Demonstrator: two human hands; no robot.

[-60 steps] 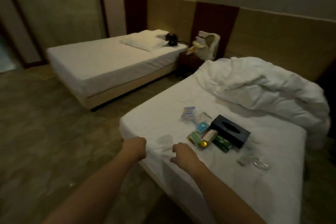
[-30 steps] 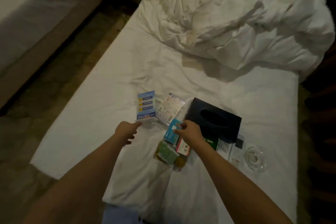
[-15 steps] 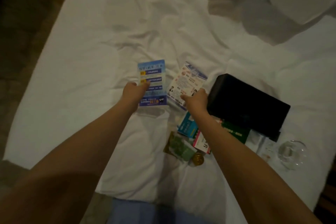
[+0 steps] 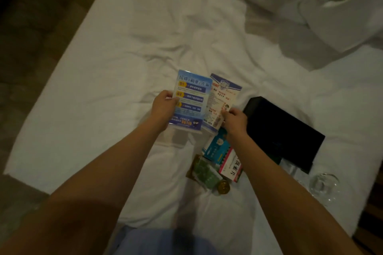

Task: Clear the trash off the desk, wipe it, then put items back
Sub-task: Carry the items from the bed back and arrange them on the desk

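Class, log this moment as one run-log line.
left hand: holds blue card | right hand: holds white card | tissue box: on bed

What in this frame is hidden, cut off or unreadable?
- Head view: black box, its near corner hidden behind the right forearm.
- Glass, blurred by dim light; contents unclear.
- White card, small print too blurred to read.
- Packets, partly overlapped, labels unreadable.

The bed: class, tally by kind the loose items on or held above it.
Printed cards in clear stands: 2, blue, white
Black tissue box: 1
Small packets and boxes: at least 4, overlapping
Glass ashtray: 1
Total: at least 8
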